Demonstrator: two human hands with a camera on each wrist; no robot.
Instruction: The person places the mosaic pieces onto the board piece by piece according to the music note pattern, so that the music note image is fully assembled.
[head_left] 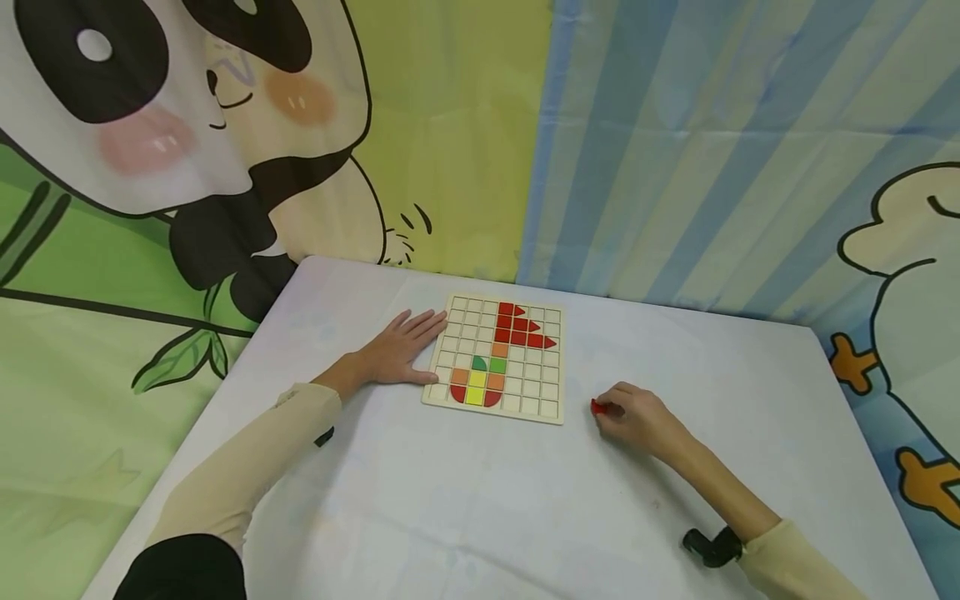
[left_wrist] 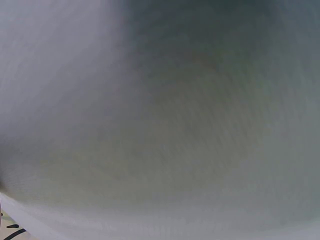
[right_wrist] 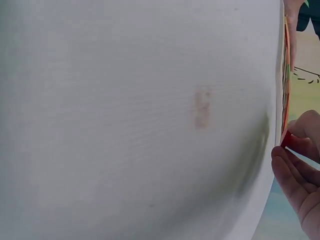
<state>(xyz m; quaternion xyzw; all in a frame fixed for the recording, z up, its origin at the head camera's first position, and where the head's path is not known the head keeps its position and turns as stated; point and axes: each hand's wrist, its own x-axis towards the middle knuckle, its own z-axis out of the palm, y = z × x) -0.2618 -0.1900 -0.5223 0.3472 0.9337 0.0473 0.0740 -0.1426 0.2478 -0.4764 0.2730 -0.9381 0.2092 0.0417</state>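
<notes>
A wooden grid board (head_left: 531, 389) lies on the white table. Red square and triangular pieces (head_left: 521, 337) fill stepped rows at its upper right. Lower down sit orange, green and yellow pieces (head_left: 476, 379), with red rounded ones at the bottom corners of that group. My left hand (head_left: 397, 347) lies spread, fingers straight, its fingertips and thumb at the board's left edge. To the right of the board, my right hand (head_left: 637, 419) pinches a small red piece (head_left: 597, 407) between thumb and fingers. The right wrist view also shows this red piece (right_wrist: 285, 139); its full shape is hidden by the fingers.
The white tabletop (head_left: 420, 500) stretches around the board. Behind it hangs a printed cloth with a panda (head_left: 300, 200) and blue stripes (head_left: 675, 167). A black wrist device (head_left: 712, 547) sits on the right forearm. Blurred pale cloth fills most of the left wrist view.
</notes>
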